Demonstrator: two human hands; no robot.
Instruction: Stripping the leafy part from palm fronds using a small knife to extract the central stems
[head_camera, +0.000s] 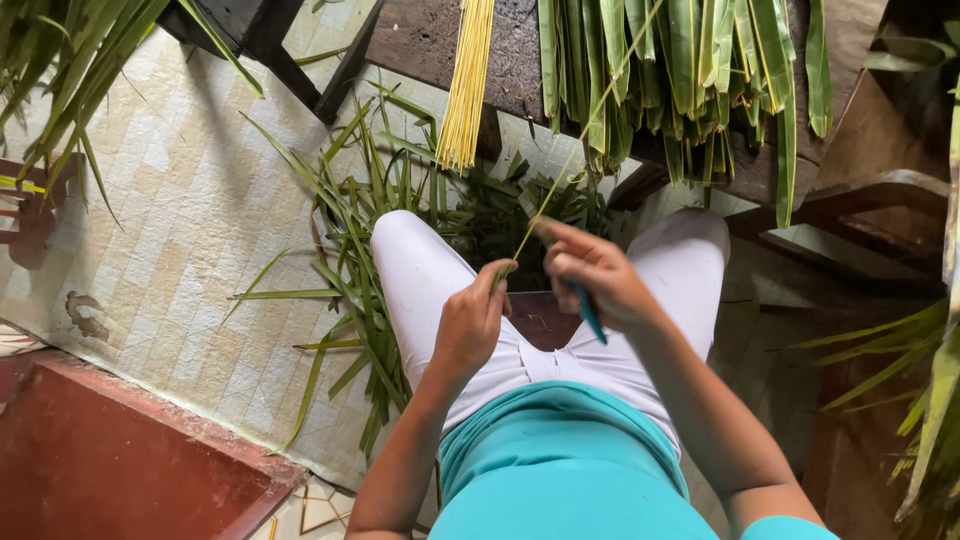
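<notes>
Both hands, left hand (470, 320) and right hand (592, 275), pinched shut on a thin leaf rib (580, 140), above pale tiled floor (190, 230).

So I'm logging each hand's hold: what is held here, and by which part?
Left hand pinches the thin yellow-green leaf rib at its lower end. Right hand pinches the rib just above and holds a blue-handled tool by its handle.

The thin leaf rib (580, 150) is a pale yellow plant stem, smooth and dry. The tool handle (590, 313) looks like teal plastic, a little glossy. The bundle of ribs (468, 80) far away is matt, straw-like. The green leaf strips (680, 70) are fresh, slightly shiny. The trousers (420, 280) are smooth white cloth. The floor (180, 220) is pale tile with a matt, worn surface. The bench (420, 40) is dark rough wood.
</notes>
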